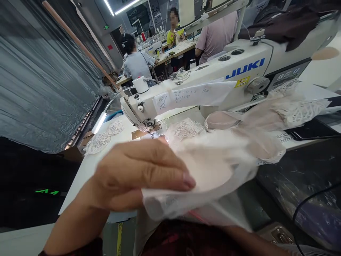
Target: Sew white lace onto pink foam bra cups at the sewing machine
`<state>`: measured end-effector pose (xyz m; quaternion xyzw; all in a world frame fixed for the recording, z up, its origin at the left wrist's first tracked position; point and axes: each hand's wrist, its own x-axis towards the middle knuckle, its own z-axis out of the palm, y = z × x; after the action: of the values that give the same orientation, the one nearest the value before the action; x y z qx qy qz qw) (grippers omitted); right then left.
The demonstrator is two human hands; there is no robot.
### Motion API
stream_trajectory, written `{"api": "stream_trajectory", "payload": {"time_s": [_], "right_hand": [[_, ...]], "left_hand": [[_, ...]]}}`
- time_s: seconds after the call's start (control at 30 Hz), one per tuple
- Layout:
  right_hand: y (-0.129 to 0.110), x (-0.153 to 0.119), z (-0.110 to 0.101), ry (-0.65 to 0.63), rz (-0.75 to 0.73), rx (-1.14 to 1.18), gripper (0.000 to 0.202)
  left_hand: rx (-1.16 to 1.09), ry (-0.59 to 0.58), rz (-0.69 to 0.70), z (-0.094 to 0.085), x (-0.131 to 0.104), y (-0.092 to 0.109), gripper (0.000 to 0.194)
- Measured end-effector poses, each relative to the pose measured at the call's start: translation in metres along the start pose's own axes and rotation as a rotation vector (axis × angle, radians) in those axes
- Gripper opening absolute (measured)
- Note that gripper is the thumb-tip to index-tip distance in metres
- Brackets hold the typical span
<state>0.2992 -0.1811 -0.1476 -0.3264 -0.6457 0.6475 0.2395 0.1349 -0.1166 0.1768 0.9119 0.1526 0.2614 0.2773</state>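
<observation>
My left hand point(144, 174) is closed on a pale bra cup point(210, 167) with sheer white mesh along its edge, the thumb pressed on the near side. The cup hangs in front of the sewing machine point(191, 85), blurred by motion. My right forearm point(242, 238) comes in at the bottom right; the right hand itself is hidden behind the fabric. Close behind my left fingers is the lit needle area point(151, 134). White lace point(186, 128) lies beside it, and more beige and lace bra pieces point(282, 110) are heaped to the right.
Lace cups point(99, 142) lie on the table's left side. A black phone point(317, 129) rests at the right edge. Dark cloth point(282, 26) drapes over the machine's back. Several people work at tables behind, and a grey curtain point(42, 81) hangs at the left.
</observation>
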Motion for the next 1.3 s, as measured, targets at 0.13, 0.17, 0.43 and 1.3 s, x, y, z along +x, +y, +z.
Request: {"api": "stream_trajectory", "payload": {"time_s": [0.13, 0.17, 0.43, 1.3], "right_hand": [[0.003, -0.002, -0.003, -0.048, 0.072, 0.184, 0.044], [0.004, -0.002, -0.003, -0.050, 0.082, 0.222, 0.044], [0.014, 0.000, -0.007, -0.040, 0.127, 0.403, 0.046], [0.027, -0.011, -0.029, -0.014, 0.157, 0.481, 0.031]], "left_hand": [[0.265, 0.154, 0.209, -0.003, 0.036, -0.038, 0.019], [0.315, 0.144, 0.216, 0.003, 0.040, -0.055, 0.018], [0.779, -0.314, -0.321, 0.043, 0.021, -0.120, 0.033], [0.733, -0.371, -0.585, 0.189, 0.221, -0.119, 0.075]]}}
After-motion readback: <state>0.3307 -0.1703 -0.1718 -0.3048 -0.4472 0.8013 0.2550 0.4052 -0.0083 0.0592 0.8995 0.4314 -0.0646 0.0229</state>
